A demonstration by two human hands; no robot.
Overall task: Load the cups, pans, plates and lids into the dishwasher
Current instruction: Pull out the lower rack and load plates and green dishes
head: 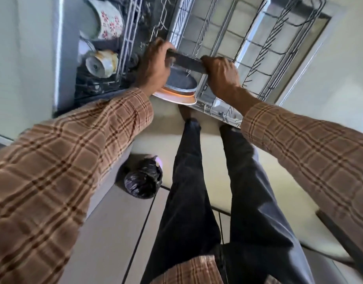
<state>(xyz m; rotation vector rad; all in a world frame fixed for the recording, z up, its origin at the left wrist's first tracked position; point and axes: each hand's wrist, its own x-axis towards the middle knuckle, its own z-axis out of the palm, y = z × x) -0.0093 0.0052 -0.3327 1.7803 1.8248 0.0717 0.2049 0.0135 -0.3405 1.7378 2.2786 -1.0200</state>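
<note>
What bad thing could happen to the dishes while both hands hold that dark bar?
1. The left hand and right hand grip the dark bar on the rack; a hard shove might rattle the flowered cup and the cup below it.
2. The plates lie near the rack's corner, so it might knock them.

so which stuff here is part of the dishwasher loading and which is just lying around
Job:
- dark pan, held by left hand and right hand
- plates
- floral cup
- wire rack

Lying about:
- black bag on the floor
</note>
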